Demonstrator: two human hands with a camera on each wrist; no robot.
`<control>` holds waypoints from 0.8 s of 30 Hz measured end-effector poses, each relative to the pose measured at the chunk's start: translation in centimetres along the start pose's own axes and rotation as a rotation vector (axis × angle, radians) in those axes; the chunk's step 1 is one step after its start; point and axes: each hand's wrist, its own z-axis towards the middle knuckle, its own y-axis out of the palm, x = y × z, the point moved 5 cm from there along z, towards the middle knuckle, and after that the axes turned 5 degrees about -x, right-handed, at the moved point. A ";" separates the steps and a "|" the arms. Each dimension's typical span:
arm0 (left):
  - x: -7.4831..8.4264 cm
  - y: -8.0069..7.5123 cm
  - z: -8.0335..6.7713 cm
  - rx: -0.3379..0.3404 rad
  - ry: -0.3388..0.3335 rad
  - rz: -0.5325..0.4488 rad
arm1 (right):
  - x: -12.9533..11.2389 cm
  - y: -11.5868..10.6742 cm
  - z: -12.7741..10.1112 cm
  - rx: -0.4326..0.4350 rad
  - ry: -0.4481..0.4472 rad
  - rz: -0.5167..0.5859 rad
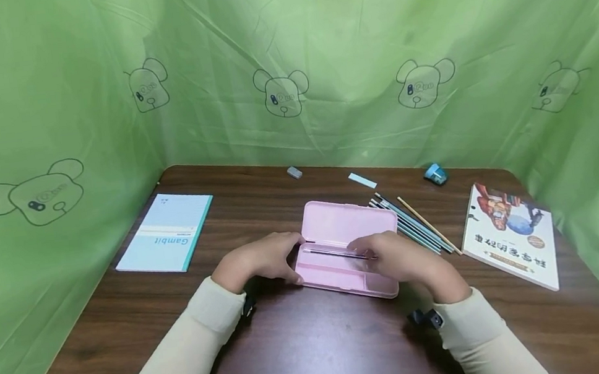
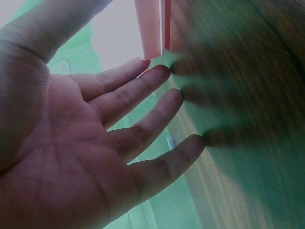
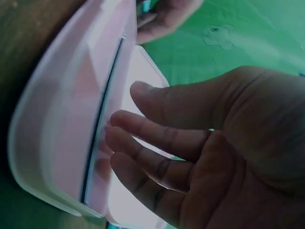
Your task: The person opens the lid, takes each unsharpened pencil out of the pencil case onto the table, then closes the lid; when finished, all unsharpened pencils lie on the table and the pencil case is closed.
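A pink pencil case lies with its lid raised at the table's middle. One dark pencil lies lengthwise in its back compartment; in the right wrist view this pencil runs along the tray. My left hand brackets the case's left end, thumb at the front corner. The left wrist view shows its straight, spread fingers, the nearest fingertip at the case's corner. Over the right half of the case, my right hand has loosely bent fingers. A gap shows between its thumb and fingers, with nothing held.
Several pencils lie right of the case, beside a picture-cover book. A blue sharpener, a pale strip and a grey eraser sit toward the back. A notebook lies at left; green curtains enclose the table.
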 end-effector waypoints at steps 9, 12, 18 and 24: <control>-0.2 0.1 0.0 -0.005 -0.001 -0.013 | 0.0 1.4 1.0 -0.005 0.059 -0.038; -0.2 0.2 0.0 -0.004 0.001 -0.014 | 0.0 1.5 1.0 -0.001 0.081 -0.030; -0.1 0.2 0.0 -0.004 -0.002 -0.016 | -0.1 1.9 1.0 -0.021 0.039 0.016; -0.2 0.2 0.0 0.000 -0.003 0.001 | -0.1 2.1 1.1 -0.064 -0.054 0.007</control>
